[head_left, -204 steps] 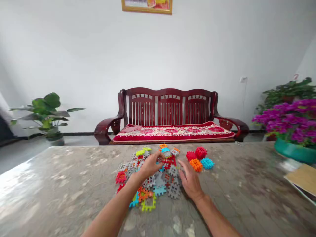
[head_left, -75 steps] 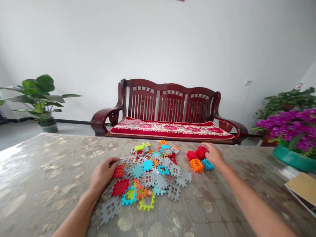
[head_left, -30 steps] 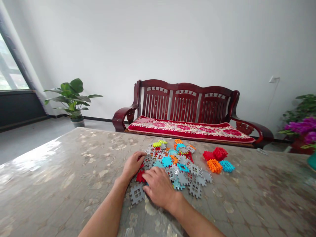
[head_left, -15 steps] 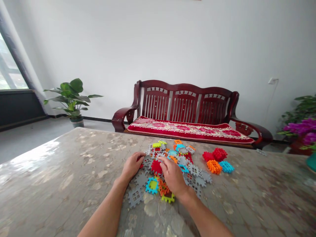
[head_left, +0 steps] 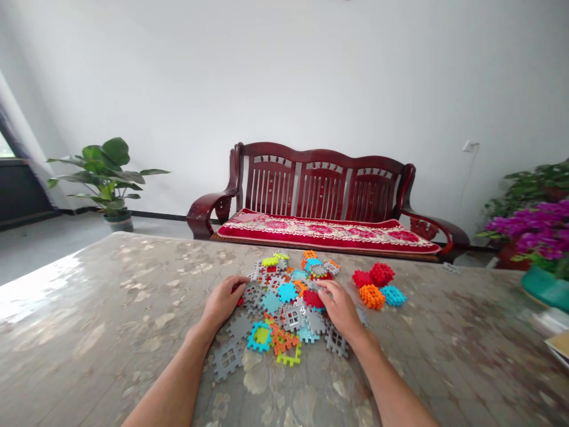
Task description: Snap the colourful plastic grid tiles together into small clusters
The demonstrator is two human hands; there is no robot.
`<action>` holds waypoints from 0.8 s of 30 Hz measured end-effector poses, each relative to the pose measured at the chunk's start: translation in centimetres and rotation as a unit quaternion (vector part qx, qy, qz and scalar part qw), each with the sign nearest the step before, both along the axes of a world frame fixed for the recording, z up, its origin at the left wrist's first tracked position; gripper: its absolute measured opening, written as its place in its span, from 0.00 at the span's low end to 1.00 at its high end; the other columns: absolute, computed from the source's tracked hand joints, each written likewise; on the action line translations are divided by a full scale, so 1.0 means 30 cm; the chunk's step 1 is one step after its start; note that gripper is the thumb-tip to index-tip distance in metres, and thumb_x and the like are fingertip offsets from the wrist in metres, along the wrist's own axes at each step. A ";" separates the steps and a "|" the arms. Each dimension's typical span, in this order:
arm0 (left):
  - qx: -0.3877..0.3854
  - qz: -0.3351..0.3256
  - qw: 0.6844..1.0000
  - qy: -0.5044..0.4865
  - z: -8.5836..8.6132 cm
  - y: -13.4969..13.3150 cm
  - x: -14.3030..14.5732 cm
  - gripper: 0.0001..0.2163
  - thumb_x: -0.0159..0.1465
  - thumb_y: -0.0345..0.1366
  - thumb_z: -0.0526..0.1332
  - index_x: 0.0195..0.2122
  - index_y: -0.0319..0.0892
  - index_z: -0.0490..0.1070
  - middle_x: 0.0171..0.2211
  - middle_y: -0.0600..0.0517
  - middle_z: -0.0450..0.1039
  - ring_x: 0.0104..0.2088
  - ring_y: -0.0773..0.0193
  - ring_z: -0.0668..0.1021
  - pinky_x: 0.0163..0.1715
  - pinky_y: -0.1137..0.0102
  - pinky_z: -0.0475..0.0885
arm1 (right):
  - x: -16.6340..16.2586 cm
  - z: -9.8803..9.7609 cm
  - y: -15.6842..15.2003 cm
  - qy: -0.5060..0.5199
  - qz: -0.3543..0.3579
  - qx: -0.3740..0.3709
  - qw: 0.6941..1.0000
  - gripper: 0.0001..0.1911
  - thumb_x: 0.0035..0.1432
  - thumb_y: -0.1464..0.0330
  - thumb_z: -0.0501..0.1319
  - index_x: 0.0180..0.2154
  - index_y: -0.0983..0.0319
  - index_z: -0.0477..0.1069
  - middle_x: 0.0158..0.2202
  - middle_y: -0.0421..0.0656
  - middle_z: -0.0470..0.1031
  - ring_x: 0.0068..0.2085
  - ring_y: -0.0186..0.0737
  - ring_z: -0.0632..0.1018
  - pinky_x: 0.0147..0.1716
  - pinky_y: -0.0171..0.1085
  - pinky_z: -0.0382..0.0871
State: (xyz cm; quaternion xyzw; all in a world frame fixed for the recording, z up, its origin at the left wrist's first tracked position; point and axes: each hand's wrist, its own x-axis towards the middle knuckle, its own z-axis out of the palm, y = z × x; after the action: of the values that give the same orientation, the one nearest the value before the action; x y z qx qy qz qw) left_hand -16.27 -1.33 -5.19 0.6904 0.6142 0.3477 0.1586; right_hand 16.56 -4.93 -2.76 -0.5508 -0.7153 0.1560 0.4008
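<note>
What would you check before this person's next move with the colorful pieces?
1. Right hand at the red piece: ok, fingertips meet it in this view.
2. Red piece firmly gripped: cannot tell.
3. Left hand at the pile: ok, by its left edge; whether it holds anything, cannot tell.
4. Orange block and blue block apart from the pile: ok, they sit to its right.
5. Everything gathered together: not ok, a lone grey piece lies toward the table's far edge.
</note>
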 end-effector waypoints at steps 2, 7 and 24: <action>0.003 0.001 1.000 0.003 0.002 -0.001 0.001 0.15 0.60 0.40 0.53 0.41 0.46 0.77 0.44 0.51 0.79 0.45 0.59 0.78 0.51 0.66 0.69 | -0.008 0.014 -0.010 -0.020 0.002 -0.020 1.000 0.18 0.58 0.63 0.56 0.49 0.59 0.73 0.49 0.46 0.75 0.51 0.44 0.74 0.53 0.44 0.66; 0.007 0.001 1.000 0.001 0.003 -0.002 0.001 0.15 0.60 0.41 0.53 0.41 0.46 0.77 0.43 0.52 0.79 0.45 0.58 0.78 0.50 0.66 0.70 | -0.042 0.061 -0.040 -0.111 0.013 -0.042 0.993 0.26 0.51 0.63 0.64 0.53 0.59 0.70 0.52 0.47 0.74 0.53 0.48 0.73 0.55 0.46 0.63; 0.014 0.000 1.000 0.003 -0.015 0.012 -0.010 0.15 0.60 0.42 0.53 0.41 0.46 0.77 0.43 0.52 0.79 0.45 0.58 0.78 0.50 0.67 0.70 | 0.076 0.091 0.064 -0.087 -0.057 -0.020 0.994 0.32 0.46 0.70 0.64 0.56 0.61 0.66 0.51 0.47 0.71 0.53 0.44 0.72 0.53 0.42 0.65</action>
State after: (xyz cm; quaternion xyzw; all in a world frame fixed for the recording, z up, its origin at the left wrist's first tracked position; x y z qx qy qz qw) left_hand -16.56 -0.98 -5.64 0.6937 0.6099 0.3537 0.1472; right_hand 18.85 -3.01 -0.03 -0.6100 -0.7116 0.0991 0.3343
